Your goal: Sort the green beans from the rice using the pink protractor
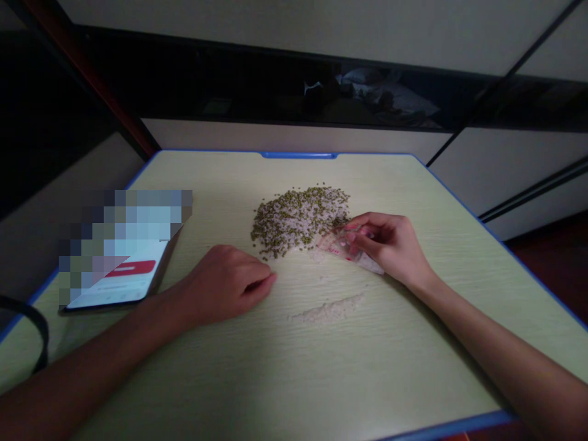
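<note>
A pile of small green beans mixed with pale grains (301, 217) lies spread near the middle of the table (229, 380). At the pile's right edge, my right hand (390, 245) pinches a clear plastic bag (340, 245) with red print. The bag lies low against the tabletop, its near edge under my fingers. My left hand (234, 278) rests on the table as a loose fist, just left of and nearer than the pile. Nothing shows in its curled fingers. In front of both hands runs a thin ridge of pale grains (328, 309).
To the left a tablet (124, 288) with a lit screen leans in its dark case, partly pixelated. A black cable (39, 327) curves at the left edge. Blue trim (298, 155) borders the table, and a cabinet with a glossy dark band (257, 86) stands behind it.
</note>
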`<state>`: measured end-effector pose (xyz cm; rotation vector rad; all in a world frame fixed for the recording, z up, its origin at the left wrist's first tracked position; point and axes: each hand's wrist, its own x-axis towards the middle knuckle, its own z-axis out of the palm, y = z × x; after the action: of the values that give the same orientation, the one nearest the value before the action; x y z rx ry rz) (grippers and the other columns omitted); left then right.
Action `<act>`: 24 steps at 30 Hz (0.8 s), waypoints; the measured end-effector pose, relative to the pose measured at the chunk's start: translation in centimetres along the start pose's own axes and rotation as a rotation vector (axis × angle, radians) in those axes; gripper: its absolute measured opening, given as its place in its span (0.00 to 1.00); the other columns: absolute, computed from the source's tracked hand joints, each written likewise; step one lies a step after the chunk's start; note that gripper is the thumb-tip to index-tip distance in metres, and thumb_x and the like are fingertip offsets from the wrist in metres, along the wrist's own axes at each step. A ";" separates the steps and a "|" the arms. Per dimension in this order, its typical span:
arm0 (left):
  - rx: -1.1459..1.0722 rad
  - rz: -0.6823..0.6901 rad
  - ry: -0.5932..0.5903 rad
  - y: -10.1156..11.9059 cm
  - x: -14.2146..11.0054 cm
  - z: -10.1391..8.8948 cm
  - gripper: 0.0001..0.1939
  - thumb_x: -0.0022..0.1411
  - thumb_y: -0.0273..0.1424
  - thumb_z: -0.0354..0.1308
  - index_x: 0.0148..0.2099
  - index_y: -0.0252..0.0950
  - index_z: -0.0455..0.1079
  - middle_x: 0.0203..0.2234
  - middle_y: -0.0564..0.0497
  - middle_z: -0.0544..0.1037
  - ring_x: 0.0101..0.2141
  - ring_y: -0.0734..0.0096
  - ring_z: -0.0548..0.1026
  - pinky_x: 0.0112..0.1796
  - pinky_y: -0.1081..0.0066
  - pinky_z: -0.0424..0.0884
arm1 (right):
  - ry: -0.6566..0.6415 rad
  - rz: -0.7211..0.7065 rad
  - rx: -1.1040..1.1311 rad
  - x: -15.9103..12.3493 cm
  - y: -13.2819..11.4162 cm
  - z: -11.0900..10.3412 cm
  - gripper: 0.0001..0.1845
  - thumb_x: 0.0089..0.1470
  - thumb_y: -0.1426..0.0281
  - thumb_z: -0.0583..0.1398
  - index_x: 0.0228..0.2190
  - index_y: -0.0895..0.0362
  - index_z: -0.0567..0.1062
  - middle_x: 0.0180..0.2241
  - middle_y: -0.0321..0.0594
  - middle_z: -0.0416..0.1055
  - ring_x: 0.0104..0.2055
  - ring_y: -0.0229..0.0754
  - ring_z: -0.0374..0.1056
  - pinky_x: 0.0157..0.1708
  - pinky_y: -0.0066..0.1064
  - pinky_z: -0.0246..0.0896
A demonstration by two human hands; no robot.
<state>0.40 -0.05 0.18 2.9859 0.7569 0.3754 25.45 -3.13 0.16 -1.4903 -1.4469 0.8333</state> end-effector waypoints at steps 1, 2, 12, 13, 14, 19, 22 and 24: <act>-0.002 -0.003 0.000 0.0 0.0 0.0 0.19 0.59 0.28 0.47 0.16 0.34 0.58 0.10 0.57 0.60 0.15 0.79 0.57 0.21 0.73 0.49 | -0.002 0.005 0.009 0.0 0.0 0.0 0.07 0.43 0.70 0.60 0.26 0.62 0.73 0.15 0.34 0.66 0.16 0.34 0.62 0.17 0.26 0.53; -0.004 -0.005 0.001 0.0 0.0 0.0 0.19 0.59 0.28 0.47 0.16 0.34 0.58 0.10 0.57 0.60 0.15 0.79 0.57 0.21 0.73 0.49 | 0.000 0.013 0.016 0.1 0.1 0.0 0.07 0.43 0.70 0.60 0.26 0.62 0.72 0.15 0.34 0.66 0.16 0.34 0.62 0.17 0.26 0.53; -0.016 -0.004 -0.011 -0.1 0.0 0.0 0.19 0.59 0.28 0.47 0.16 0.34 0.58 0.10 0.56 0.61 0.15 0.80 0.57 0.21 0.73 0.50 | 0.043 0.040 -0.008 0.4 0.2 0.3 0.07 0.43 0.70 0.59 0.27 0.62 0.71 0.14 0.33 0.64 0.14 0.31 0.57 0.13 0.24 0.49; -0.014 -0.003 -0.013 -0.1 0.0 0.0 0.19 0.59 0.28 0.47 0.16 0.34 0.58 0.10 0.56 0.61 0.15 0.79 0.57 0.21 0.73 0.50 | 0.050 0.042 -0.013 0.4 0.2 0.4 0.07 0.43 0.70 0.59 0.27 0.62 0.72 0.15 0.33 0.64 0.14 0.31 0.57 0.13 0.24 0.49; -0.010 -0.005 -0.014 0.0 0.0 0.0 0.19 0.59 0.28 0.47 0.16 0.34 0.58 0.10 0.56 0.62 0.16 0.79 0.57 0.21 0.73 0.50 | 0.055 0.041 -0.016 0.4 0.3 0.5 0.08 0.43 0.70 0.59 0.27 0.62 0.72 0.15 0.33 0.64 0.14 0.31 0.57 0.13 0.24 0.48; -0.005 -0.013 0.007 0.1 0.0 -0.2 0.18 0.59 0.28 0.48 0.16 0.34 0.60 0.10 0.56 0.63 0.15 0.79 0.58 0.21 0.73 0.50 | 0.098 0.039 -0.031 0.7 0.8 0.5 0.09 0.43 0.69 0.59 0.28 0.62 0.72 0.15 0.33 0.64 0.14 0.32 0.57 0.13 0.24 0.48; 0.006 0.001 0.040 0.1 0.0 -0.1 0.19 0.58 0.28 0.48 0.16 0.34 0.60 0.10 0.57 0.63 0.15 0.79 0.59 0.21 0.72 0.50 | 0.120 0.043 -0.037 0.9 0.9 0.6 0.09 0.42 0.68 0.60 0.28 0.61 0.72 0.16 0.34 0.65 0.15 0.33 0.58 0.14 0.24 0.50; 0.021 0.014 0.058 0.0 0.0 0.0 0.19 0.58 0.28 0.48 0.15 0.34 0.60 0.10 0.57 0.64 0.15 0.79 0.59 0.21 0.72 0.50 | 0.117 0.056 -0.021 1.0 0.9 0.7 0.09 0.42 0.68 0.60 0.28 0.61 0.72 0.16 0.34 0.65 0.15 0.33 0.58 0.14 0.24 0.50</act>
<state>0.42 -0.09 0.13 3.0136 0.7496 0.4592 25.28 -2.02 -0.80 -1.5758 -1.3363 0.7535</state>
